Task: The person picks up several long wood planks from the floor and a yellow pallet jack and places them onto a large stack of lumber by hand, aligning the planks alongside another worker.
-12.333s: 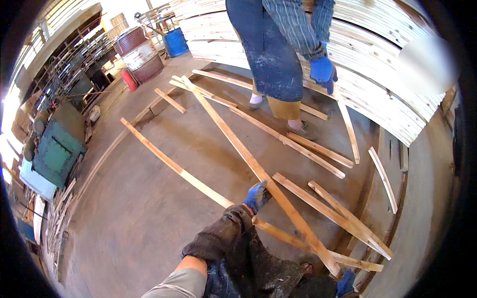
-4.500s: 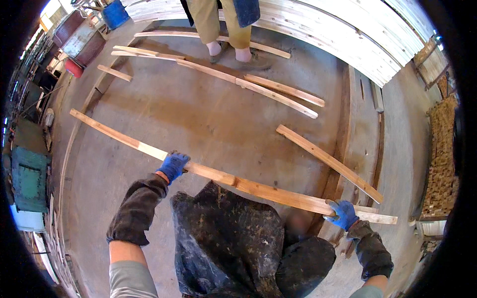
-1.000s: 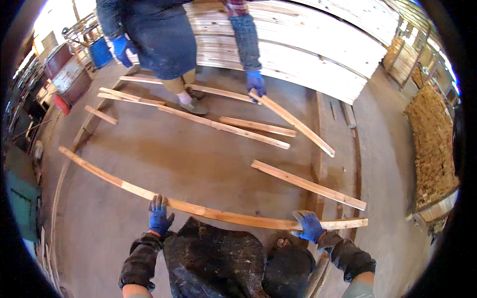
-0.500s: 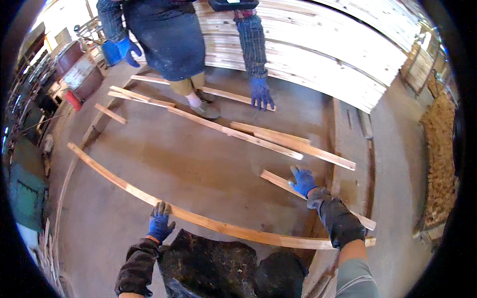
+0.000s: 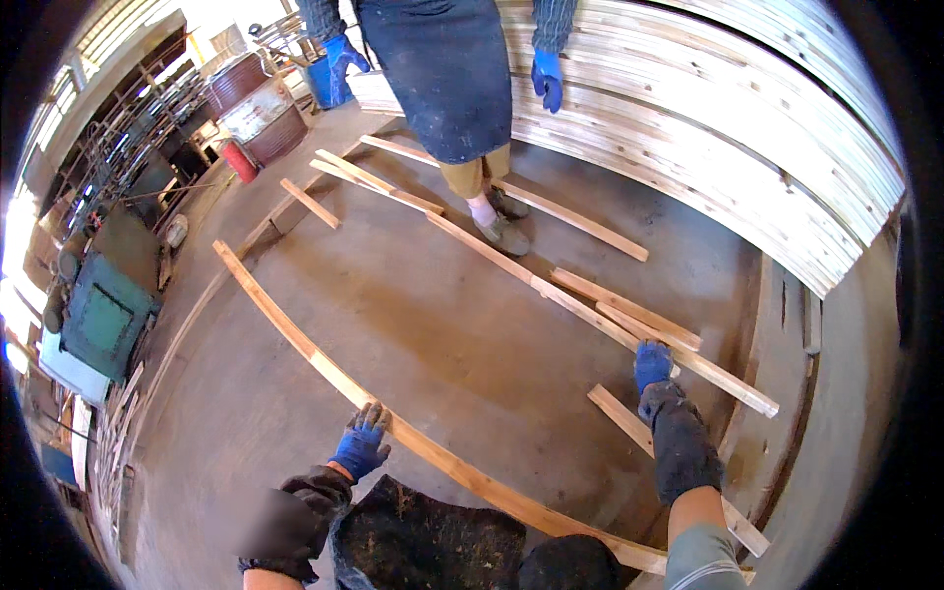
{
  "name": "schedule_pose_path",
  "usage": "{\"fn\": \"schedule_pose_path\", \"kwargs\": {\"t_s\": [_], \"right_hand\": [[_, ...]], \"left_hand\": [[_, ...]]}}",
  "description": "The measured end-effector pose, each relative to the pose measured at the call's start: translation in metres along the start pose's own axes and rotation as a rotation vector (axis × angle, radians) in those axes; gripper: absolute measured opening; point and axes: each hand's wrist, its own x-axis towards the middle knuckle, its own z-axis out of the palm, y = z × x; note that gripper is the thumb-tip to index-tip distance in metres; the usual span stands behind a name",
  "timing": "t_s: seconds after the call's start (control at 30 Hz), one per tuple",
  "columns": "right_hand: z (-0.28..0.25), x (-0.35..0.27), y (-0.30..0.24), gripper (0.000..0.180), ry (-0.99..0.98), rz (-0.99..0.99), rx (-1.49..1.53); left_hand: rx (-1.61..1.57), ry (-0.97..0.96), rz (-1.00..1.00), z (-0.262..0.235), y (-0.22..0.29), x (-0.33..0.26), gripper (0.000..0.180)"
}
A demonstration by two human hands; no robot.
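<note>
My left hand (image 5: 362,444), in a blue glove, lies with its fingers spread against a long, pale wooden plank (image 5: 295,334) that runs diagonally across the concrete floor in front of me. My right hand (image 5: 652,364), also gloved in blue, reaches forward. Its fingers are curled down onto a thin wooden slat (image 5: 580,307), where two shorter slats (image 5: 629,310) lie beside it. Another slat (image 5: 615,413) passes under my right forearm. My dark trousers cover the plank's near end.
Another person in a dark apron (image 5: 442,79) and blue gloves stands at the far end among loose slats (image 5: 310,202). A large stack of planks (image 5: 708,138) fills the back right. Rusty barrels (image 5: 258,103), a red cylinder (image 5: 237,159) and a green machine (image 5: 103,315) stand on the left.
My right hand has reached further forward, from the short slat to the thin slat beyond it. My left hand stays at the long plank. The other person has straightened up.
</note>
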Motion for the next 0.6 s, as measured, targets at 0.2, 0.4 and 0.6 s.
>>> {"fn": "schedule_pose_path", "kwargs": {"t_s": [0.2, 0.4, 0.6], "right_hand": [[0.004, 0.004, 0.017, 0.043, 0.012, -0.018, -0.072], [-0.047, -0.029, 0.023, 0.043, -0.030, -0.093, 0.181], [-0.078, -0.047, 0.060, 0.036, 0.235, -0.139, 0.357]], "left_hand": [[-0.019, 0.022, 0.003, 0.008, 0.004, 0.010, 0.084], [-0.027, 0.014, -0.014, 0.002, 0.004, 0.010, 0.084], [-0.055, 0.052, -0.009, 0.013, 0.000, 0.006, 0.083]]}}
